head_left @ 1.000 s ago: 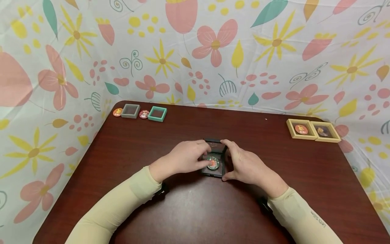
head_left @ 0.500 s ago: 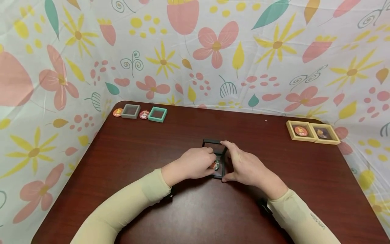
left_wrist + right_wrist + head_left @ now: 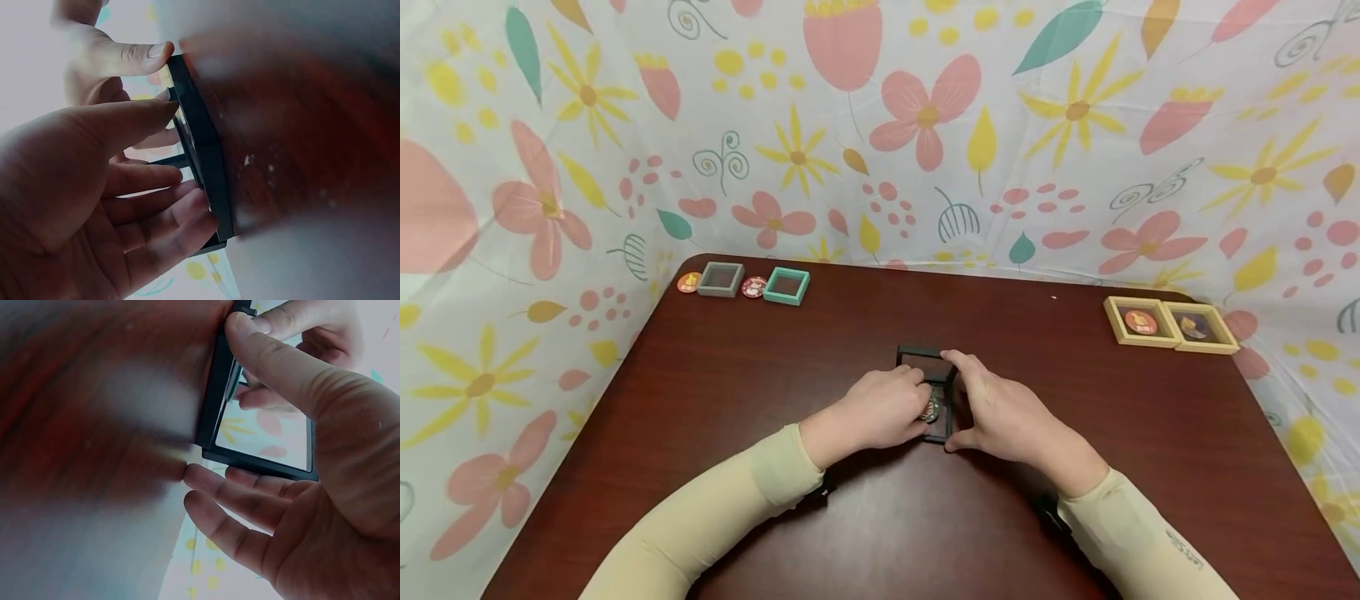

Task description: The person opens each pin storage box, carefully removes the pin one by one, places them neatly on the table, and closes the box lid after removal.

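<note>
Dark-red worktop [image 3: 880, 533]: black case [image 3: 209, 144] sits open at dial centre. Left grip [image 3: 886, 408] pinches the round badge [image 3: 931, 408] inside; right grip [image 3: 1011, 412] is clamped on the case's three-o'clock side. Print on badge and right sleeve [image 3: 1138, 533]: too small to read.

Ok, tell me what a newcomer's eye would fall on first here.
Probably the bright flowered cloth behind the dark table. Next, the open black case mid-table, between the left hand and the right hand. Two yellow frames side by side near the table's far right corner also stand out.
</note>
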